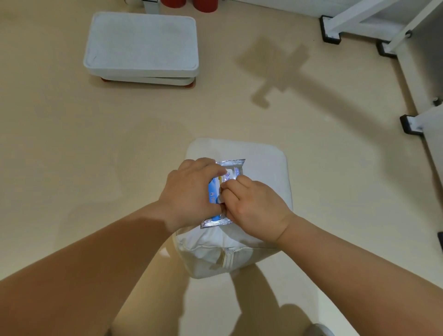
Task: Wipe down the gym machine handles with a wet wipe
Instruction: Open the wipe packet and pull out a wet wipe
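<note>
White step platform on the floor, well apart from the white padded stool. Left hand curls round the wet-wipe pack, mid-seat, nearer the stool's left edge. Right hand pinches the pack's top face (blue print, silver ends).

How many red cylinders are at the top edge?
2. The left red cylinder and right red cylinder stand side by side beyond the white platform; others may be outside view.

Blue-and-silver wet wipe pack lying flat atop white padded stool.
</note>
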